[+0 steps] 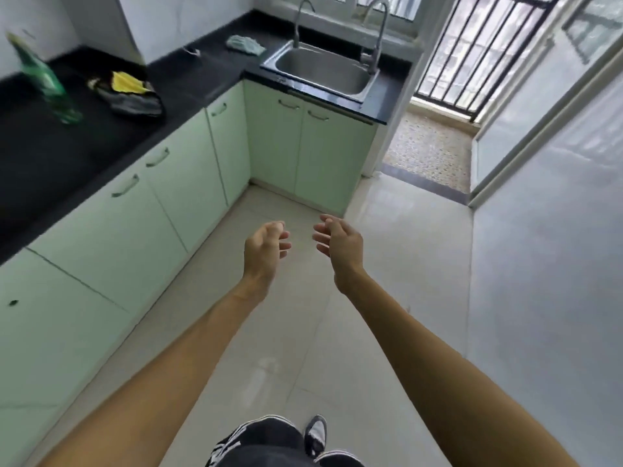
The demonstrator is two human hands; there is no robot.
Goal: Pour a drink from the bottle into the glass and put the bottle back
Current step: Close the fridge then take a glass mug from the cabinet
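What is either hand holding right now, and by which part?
Nothing. Left hand and right hand are empty, loosely curled; the green bottle stands untouched on the countertop.

Bare forearms (188,358), black white-striped garment (263,436), grey sneaker (316,433)

Black ctr (50,156) w/ green bottle (43,79), rag pile (131,96)
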